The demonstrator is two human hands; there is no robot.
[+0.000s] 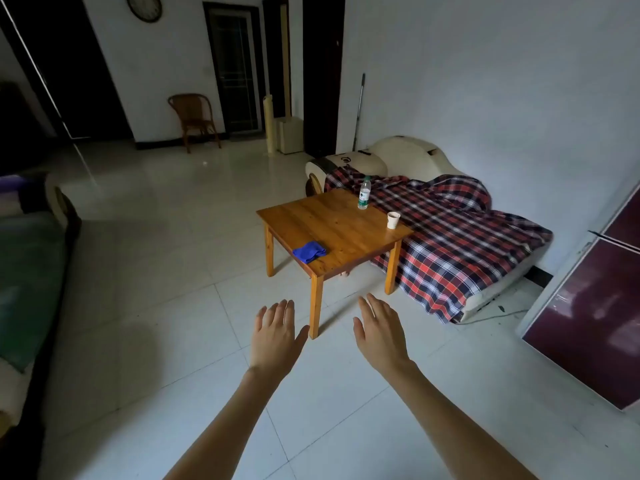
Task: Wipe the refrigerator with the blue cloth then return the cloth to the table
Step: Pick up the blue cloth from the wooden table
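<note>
Your left hand [275, 336] and right hand [379, 336] reach forward side by side over the white tiled floor [166, 306], palms down, fingers straight and loosely spread, neither holding anything. Both stop short of the small wooden table [346, 230] ahead of you, the near table leg showing between them.

The blue cloth [309, 251] lies bunched on the table's near left edge, well apart from both hands. Its long axis runs from its near-left end to its far-right end, roughly along that table edge, and one corner droops slightly over the side.

At the far side of the table a clear plastic bottle [364, 193] stands upright, with a paper cup [393, 220] upright near the right corner. Behind the table a red and navy plaid blanket [460, 244] covers a cream sofa [405, 155]. The dark maroon refrigerator [595, 306] stands at your right against the wall.
</note>
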